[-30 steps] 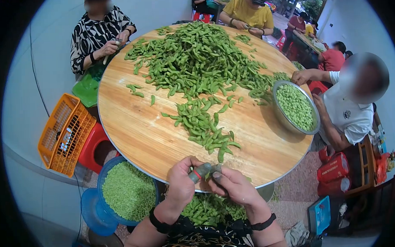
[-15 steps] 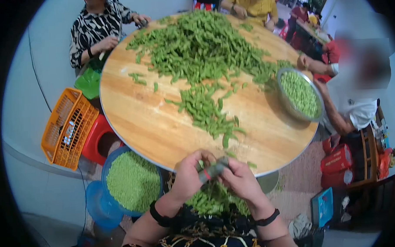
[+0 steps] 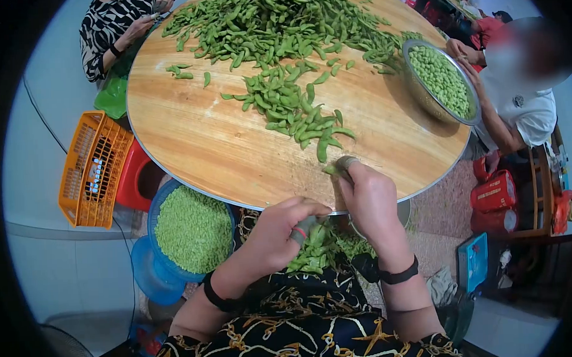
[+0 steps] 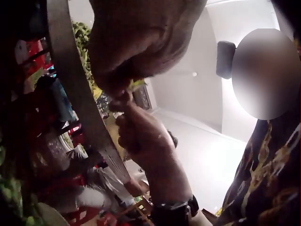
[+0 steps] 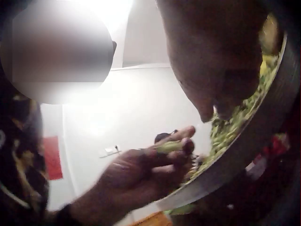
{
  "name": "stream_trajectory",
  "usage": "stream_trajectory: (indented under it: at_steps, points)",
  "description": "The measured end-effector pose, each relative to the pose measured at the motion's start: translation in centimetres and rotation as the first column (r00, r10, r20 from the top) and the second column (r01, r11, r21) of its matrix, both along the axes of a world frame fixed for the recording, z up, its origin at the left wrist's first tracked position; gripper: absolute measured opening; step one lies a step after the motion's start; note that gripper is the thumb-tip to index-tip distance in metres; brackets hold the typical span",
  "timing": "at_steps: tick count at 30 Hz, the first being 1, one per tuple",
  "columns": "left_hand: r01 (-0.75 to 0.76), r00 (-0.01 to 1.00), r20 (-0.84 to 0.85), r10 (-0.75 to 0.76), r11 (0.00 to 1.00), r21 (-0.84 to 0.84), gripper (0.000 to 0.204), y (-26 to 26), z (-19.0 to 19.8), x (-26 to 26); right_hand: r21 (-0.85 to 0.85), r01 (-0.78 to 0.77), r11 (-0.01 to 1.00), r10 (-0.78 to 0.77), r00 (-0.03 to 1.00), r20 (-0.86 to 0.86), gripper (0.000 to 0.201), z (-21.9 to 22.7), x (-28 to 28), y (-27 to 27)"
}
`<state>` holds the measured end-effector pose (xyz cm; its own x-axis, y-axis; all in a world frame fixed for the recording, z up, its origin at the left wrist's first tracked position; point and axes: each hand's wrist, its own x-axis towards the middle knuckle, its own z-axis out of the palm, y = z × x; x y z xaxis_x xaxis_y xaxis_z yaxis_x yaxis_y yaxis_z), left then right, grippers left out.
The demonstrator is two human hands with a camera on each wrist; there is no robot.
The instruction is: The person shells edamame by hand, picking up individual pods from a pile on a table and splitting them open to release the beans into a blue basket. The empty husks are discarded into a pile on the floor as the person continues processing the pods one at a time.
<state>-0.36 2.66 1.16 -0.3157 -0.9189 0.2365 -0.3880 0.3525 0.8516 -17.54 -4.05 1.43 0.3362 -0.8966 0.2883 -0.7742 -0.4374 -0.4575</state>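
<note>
My right hand [image 3: 373, 197] reaches over the near part of the round wooden table [image 3: 222, 162] and pinches a green soybean pod [image 3: 330, 170] at its fingertips. A grey-green thumb cover [image 3: 346, 163] shows on it. Closer to my body, at the table edge, is my left hand [image 3: 272, 232]. Its grey-green thumb cover [image 3: 302, 233] has a red band. In the right wrist view the left hand [image 5: 141, 172] has a greenish shape between its fingers; I cannot tell whether this is the cover or a pod. Below the hands, pods [image 3: 314, 252] lie at my lap.
Ahead lies a loose heap of pods [image 3: 283, 103], with a larger pile [image 3: 262, 28] behind. A metal bowl [image 3: 423, 95] of shelled beans stands at right, near a person in white. On my left are a blue basin [image 3: 152, 227] of beans, an orange crate [image 3: 79, 214] and a red stool [image 3: 127, 184].
My hands, earlier together at the table's near edge, have parted. The right went forward to a pod on the table; the left stayed near my body. The head view has tilted down.
</note>
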Motion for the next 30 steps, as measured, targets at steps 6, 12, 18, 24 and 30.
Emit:
stream_trajectory:
  at_steps: [6,12,18,24,30]
  points:
    - [-0.107,0.769,-0.508,0.389,0.86,0.498,0.02,-1.5,-0.2,-1.5,0.127,-0.089,0.988,0.046,0.951,0.306,0.015,-0.9,-0.5,-0.2]
    - [0.192,0.488,-0.771,0.409,0.811,0.552,0.021,-2.8,-0.3,-1.8,0.564,-0.468,0.68,-0.179,0.64,0.747,0.015,0.8,-0.4,0.7]
    - [0.246,0.482,-0.809,0.338,0.834,0.494,0.019,-2.9,-1.0,-2.2,0.584,-0.502,0.638,-0.206,0.619,0.758,0.012,0.1,-0.7,0.6]
    - [-0.108,0.773,-0.547,0.32,0.917,0.383,0.016,-2.5,-0.6,-1.9,0.365,-0.347,0.864,0.062,0.793,0.607,0.014,1.2,-1.7,-0.8]
    - [-0.011,0.995,-0.092,0.035,0.967,0.253,0.012,-2.2,0.4,-1.5,0.003,0.009,1.0,-0.008,0.992,-0.124,0.029,-0.4,2.1,-3.1]
